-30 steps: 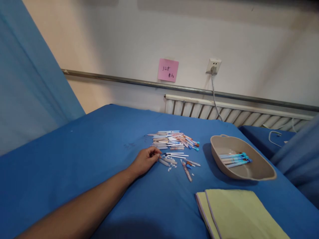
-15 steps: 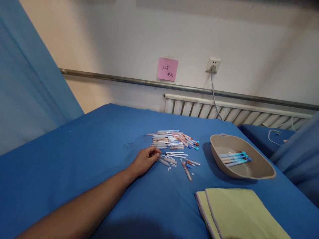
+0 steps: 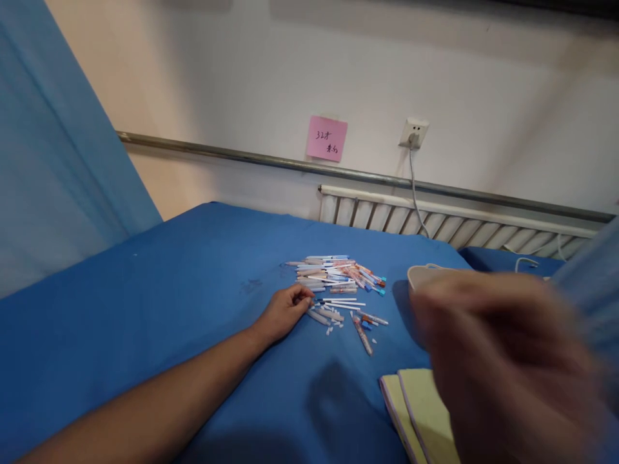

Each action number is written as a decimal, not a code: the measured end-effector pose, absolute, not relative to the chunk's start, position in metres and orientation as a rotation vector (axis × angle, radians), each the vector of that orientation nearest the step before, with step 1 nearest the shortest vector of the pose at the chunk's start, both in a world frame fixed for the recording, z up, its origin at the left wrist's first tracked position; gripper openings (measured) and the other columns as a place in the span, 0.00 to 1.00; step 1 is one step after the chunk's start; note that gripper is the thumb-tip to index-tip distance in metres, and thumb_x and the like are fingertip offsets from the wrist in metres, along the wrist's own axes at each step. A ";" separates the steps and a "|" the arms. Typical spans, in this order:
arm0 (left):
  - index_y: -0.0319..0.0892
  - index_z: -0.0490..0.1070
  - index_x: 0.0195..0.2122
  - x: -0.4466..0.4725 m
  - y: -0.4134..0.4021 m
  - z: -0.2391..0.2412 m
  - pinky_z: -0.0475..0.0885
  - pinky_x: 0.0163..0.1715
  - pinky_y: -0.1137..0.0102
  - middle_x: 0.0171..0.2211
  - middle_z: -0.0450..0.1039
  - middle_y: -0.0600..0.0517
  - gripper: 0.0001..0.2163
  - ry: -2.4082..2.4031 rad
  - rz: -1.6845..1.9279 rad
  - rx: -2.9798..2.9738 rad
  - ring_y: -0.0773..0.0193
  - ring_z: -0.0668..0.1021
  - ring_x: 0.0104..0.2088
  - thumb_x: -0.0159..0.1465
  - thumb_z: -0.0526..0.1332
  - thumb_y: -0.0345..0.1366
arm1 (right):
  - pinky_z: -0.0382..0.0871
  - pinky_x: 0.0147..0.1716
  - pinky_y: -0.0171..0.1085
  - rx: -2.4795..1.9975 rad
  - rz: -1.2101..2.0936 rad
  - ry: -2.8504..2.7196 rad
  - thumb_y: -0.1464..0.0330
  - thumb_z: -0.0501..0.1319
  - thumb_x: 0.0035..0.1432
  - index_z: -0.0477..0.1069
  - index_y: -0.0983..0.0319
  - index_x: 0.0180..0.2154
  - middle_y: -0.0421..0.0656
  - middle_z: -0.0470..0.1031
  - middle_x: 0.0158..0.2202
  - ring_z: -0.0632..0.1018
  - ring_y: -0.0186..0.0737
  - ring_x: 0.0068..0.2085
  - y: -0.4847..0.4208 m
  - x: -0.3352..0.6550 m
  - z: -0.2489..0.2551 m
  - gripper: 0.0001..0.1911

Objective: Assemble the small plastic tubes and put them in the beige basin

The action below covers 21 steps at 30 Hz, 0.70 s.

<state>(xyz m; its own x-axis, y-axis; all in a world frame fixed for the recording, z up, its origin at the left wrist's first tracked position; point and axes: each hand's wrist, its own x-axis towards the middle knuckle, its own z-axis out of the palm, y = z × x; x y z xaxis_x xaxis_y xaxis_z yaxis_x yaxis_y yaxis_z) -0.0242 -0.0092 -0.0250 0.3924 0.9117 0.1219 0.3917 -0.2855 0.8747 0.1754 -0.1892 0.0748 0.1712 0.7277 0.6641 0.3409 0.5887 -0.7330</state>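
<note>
My left hand (image 3: 283,312) rests on the blue sheet (image 3: 169,290) with its fingers curled, fingertips touching the near left edge of a heap of pens and small tubes (image 3: 338,277); whether it grips one I cannot make out. More pens and white bits (image 3: 348,312) lie loose just right of the fingers. My right hand (image 3: 503,367) fills the lower right, close to the camera and badly blurred by motion, so its fingers cannot be read. It hides most of the beige tray (image 3: 425,274).
A folded yellow cloth (image 3: 411,406) lies at the near right, partly behind my right hand. On the wall are a pink note (image 3: 327,138), a socket with a cable (image 3: 414,132), a metal rail and a radiator (image 3: 435,216). A blue curtain (image 3: 53,161) hangs left.
My right hand has swept into view at the lower right, covering the tray and part of the yellow cloth. The left hand has stayed in place by the pens.
</note>
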 end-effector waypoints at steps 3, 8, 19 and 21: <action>0.40 0.71 0.35 -0.024 -0.009 -0.024 0.67 0.32 0.70 0.29 0.72 0.53 0.10 1.113 0.837 1.815 0.63 0.73 0.31 0.56 0.57 0.38 | 0.69 0.34 0.37 -1.184 0.415 -1.546 0.67 0.58 0.58 0.72 0.59 0.38 0.42 0.74 0.34 0.74 0.37 0.34 -0.120 0.178 0.058 0.06; 0.39 0.70 0.34 -0.024 -0.008 -0.025 0.67 0.31 0.70 0.28 0.73 0.53 0.09 1.050 0.880 1.683 0.64 0.73 0.29 0.55 0.58 0.38 | 0.66 0.39 0.39 -1.670 0.349 -1.816 0.67 0.58 0.56 0.73 0.61 0.37 0.44 0.75 0.36 0.74 0.40 0.36 -0.057 0.209 -0.019 0.08; 0.39 0.71 0.32 -0.023 -0.009 -0.023 0.66 0.29 0.72 0.25 0.71 0.54 0.08 1.052 0.868 1.640 0.65 0.72 0.27 0.54 0.60 0.37 | 0.61 0.32 0.33 -1.730 0.410 -2.052 0.66 0.59 0.56 0.72 0.59 0.31 0.41 0.73 0.31 0.72 0.38 0.34 -0.047 0.217 -0.030 0.05; 0.39 0.71 0.32 -0.023 -0.009 -0.022 0.66 0.29 0.72 0.25 0.71 0.54 0.08 1.053 0.861 1.640 0.65 0.72 0.28 0.54 0.60 0.37 | 0.60 0.31 0.32 -1.726 0.438 -2.053 0.66 0.60 0.55 0.71 0.59 0.31 0.41 0.73 0.30 0.72 0.37 0.33 -0.047 0.217 -0.032 0.04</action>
